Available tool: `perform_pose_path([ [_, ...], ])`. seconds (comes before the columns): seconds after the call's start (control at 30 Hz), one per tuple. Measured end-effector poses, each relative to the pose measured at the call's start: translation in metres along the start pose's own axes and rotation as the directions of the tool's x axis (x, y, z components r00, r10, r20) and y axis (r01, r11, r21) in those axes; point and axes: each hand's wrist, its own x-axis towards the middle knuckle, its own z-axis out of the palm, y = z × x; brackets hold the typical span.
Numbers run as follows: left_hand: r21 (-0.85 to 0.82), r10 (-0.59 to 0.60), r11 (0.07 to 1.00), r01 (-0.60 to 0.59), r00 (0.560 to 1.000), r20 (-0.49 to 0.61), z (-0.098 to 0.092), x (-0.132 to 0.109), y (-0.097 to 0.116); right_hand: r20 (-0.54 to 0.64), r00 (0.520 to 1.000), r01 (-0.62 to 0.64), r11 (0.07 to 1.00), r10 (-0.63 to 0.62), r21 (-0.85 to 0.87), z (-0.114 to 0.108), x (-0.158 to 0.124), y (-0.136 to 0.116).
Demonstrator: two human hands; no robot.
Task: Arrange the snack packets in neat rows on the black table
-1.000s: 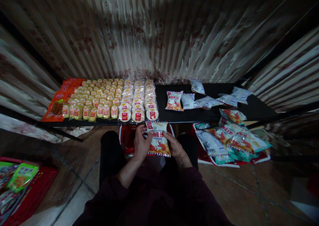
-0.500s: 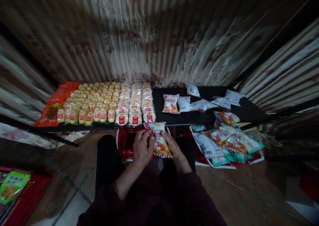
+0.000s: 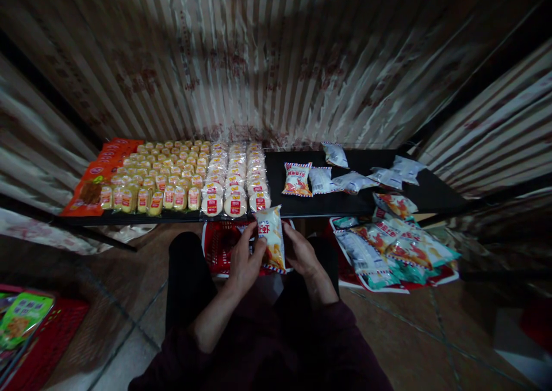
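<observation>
Both my hands grip one snack packet [image 3: 271, 237], white and red with an orange picture, held just below the front edge of the black shelf [image 3: 371, 198]. My left hand [image 3: 244, 257] pinches its left side with thumb and fingers closed. My right hand [image 3: 302, 252] holds the right edge, its fingers curled behind the packet. The packet stands on edge, turned partly sideways. A red basket [image 3: 218, 241] sits under my hands between my knees.
Rows of small wrapped cakes [image 3: 172, 178] and round white packs [image 3: 235, 175] fill the shelf's left half, beside an orange pack [image 3: 92, 187]. Loose snack packets [image 3: 297, 179] lie at right. A heap of packets [image 3: 392, 241] sits lower right. Another red basket [image 3: 34, 333] stands at the far left.
The packet has been turned from facing me flat to standing on edge, and raised slightly toward the shelf. Both hands kept hold of it.
</observation>
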Motion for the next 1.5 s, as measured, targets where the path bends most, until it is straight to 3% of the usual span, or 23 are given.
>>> perform_pose_path([
  [0.17, -0.340, -0.208, 0.918, 0.205, 0.978, 0.030, -0.002, 0.002, -0.007, 0.031, 0.993, 0.121, 0.985, -0.118, -0.124, -0.005, -0.002, 0.002],
  [0.27, -0.473, -0.197, 0.849, 0.237, 0.971, 0.133, -0.003, 0.002, -0.007, 0.023, 0.983, 0.185, 0.959, -0.185, -0.213, -0.003, -0.003, 0.000],
  [0.47, -0.495, -0.266, 0.796, 0.349, 0.936, 0.231, -0.005, 0.002, -0.006, 0.016, 0.973, 0.223, 0.920, -0.230, -0.321, -0.001, -0.002, -0.002],
  [0.63, -0.504, -0.364, 0.732, 0.458, 0.889, 0.280, -0.006, 0.001, -0.009, 0.019, 0.953, 0.272, 0.832, -0.301, -0.483, 0.000, -0.006, -0.003],
  [0.93, -0.584, -0.328, 0.714, 0.385, 0.922, 0.206, -0.006, 0.003, -0.018, 0.098, 0.901, 0.393, 0.703, -0.422, -0.592, 0.000, -0.016, -0.009],
  [1.2, -0.696, -0.314, 0.605, 0.387, 0.919, 0.238, -0.003, 0.006, -0.013, 0.178, 0.848, 0.483, 0.591, -0.499, -0.646, -0.002, -0.021, -0.017],
  [1.5, -0.770, -0.313, 0.494, 0.403, 0.909, 0.275, 0.008, 0.011, -0.002, 0.188, 0.824, 0.468, 0.454, -0.535, -0.758, -0.007, -0.020, -0.024],
])
